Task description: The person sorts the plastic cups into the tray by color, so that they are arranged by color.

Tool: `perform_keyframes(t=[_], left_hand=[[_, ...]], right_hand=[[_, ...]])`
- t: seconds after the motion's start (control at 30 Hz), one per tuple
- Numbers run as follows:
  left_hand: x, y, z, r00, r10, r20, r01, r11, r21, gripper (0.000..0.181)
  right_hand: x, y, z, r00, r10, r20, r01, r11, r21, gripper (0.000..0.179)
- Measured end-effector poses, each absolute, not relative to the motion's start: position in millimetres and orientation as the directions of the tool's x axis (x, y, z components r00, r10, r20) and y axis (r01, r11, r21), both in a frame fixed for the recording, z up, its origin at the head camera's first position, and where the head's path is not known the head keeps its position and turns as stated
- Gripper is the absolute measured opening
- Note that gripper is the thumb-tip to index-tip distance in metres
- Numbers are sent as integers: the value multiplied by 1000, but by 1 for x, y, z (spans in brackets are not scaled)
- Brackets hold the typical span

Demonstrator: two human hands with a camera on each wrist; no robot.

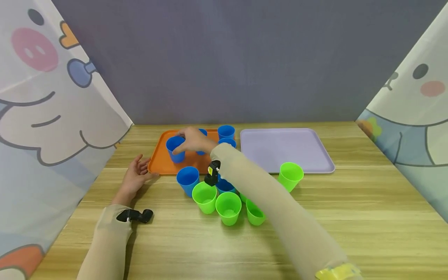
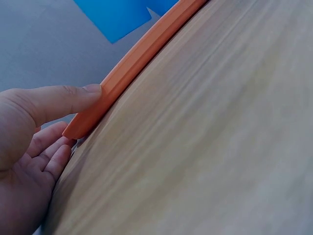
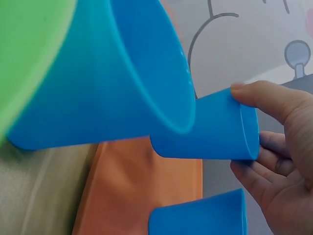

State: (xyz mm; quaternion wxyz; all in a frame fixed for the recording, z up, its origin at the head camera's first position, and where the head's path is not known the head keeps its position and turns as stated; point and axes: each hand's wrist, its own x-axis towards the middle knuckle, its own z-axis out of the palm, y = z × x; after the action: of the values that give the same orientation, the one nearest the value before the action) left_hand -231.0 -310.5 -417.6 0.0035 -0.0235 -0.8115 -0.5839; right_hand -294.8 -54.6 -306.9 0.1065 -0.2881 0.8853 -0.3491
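Note:
Over the left part of the orange tray, my right hand grips a blue cup by its upper rim, thumb on one side and fingers on the other. My left hand is at the tray's near left corner. In the left wrist view its straight thumb touches the orange rim, with the other fingers loosely bent beside it. Another blue cup, partly hidden by the right hand, stands on the tray. Two more blue cups, one a far cup, stand at its right end.
In front of the trays stand a blue cup, another blue cup and several green cups, among them a near green cup. My right forearm crosses above some of them. A lone green cup stands before the lilac tray.

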Motion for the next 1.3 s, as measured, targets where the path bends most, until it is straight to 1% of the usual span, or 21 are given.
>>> perform_keyframes(t=[0.1,0.47,0.63,0.83,1.03,1.17,1.3], left_hand=[[-231,-312,-418,-999,26,42,48,326,944,100],[-229,-311,-416,-999,30,32,40,324,945,100],[-230,-311,-416,-999,32,35,43,321,946,101],[-229,-311,-417,-998,25,51,56,334,941,98],[-229,-311,-416,-999,22,44,49,333,942,98],[-229,-310,-415,-999,18,34,38,316,948,99],[-229,-310,-416,-999,13,34,36,326,945,99]], right_hand=[[-294,-62,-309,-786,-619,4,-458,578,-675,67],[-295,-74,-313,-721,-688,-90,-470,580,-665,68],[-296,-74,-312,-698,-702,-140,-449,582,-678,69],[-297,-71,-310,-658,-723,-208,-385,561,-733,65],[-297,-69,-311,-654,-720,-231,-361,566,-741,65],[-297,-68,-312,-655,-721,-224,-371,566,-736,65],[-297,-67,-312,-654,-726,-211,-379,557,-739,64]])
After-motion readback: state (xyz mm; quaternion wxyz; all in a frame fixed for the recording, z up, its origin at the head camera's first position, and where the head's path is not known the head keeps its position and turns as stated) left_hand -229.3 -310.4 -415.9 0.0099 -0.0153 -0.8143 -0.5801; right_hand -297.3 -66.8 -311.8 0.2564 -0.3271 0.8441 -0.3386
